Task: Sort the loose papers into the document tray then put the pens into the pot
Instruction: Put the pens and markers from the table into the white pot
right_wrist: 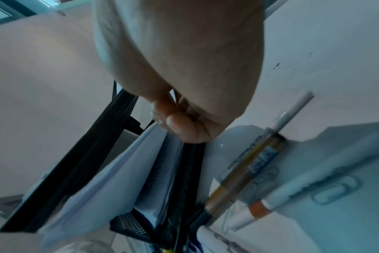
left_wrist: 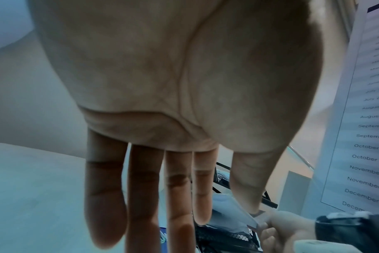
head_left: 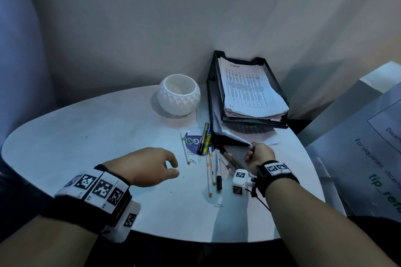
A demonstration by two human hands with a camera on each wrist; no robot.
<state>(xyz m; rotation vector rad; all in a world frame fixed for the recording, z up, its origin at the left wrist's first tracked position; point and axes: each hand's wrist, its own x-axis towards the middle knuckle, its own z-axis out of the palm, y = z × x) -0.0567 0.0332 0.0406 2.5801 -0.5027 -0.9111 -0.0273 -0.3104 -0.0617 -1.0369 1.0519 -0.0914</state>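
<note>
**Papers mostly trayed; pens all still on the table**

Nearest: left hand (head_left: pixel 149 166) hovering low over the white round table (head_left: pixel 86 136), fingers relaxed and apart, holding nothing; left wrist view confirms straight, spread fingers (left_wrist: pixel 106 196).

Right hand (head_left: pixel 259 155) at the front corner of the black mesh two-tier document tray (head_left: pixel 217 93), thumb and fingers pinched on the corner of a sheaf of white loose sheets (head_left: pixel 230 134) lying in the lower tier and overhanging its front. Right wrist view: fingertips (right_wrist: pixel 180 125) closed on the paper edge (right_wrist: pixel 123 171). Judged: last papers being seated in the lower tier, not yet squared.

Between the hands: scatter of white and yellow marker pens (head_left: pixel 213 169) lying flat, some across a small blue-and-white printed card (head_left: pixel 193 141), with loose wire paper clips (head_left: pixel 194 161) among them. Unclear whether the card counts as paper to be filed.

Farther: upper tier carrying a thick stack of printed pages (head_left: pixel 247 91), filled.

Farthest, left of the tray: white faceted ceramic pot (head_left: pixel 179 94), upright; no pens visible inside.

Estimate: paper stage near complete; pen stage not begun.
</note>
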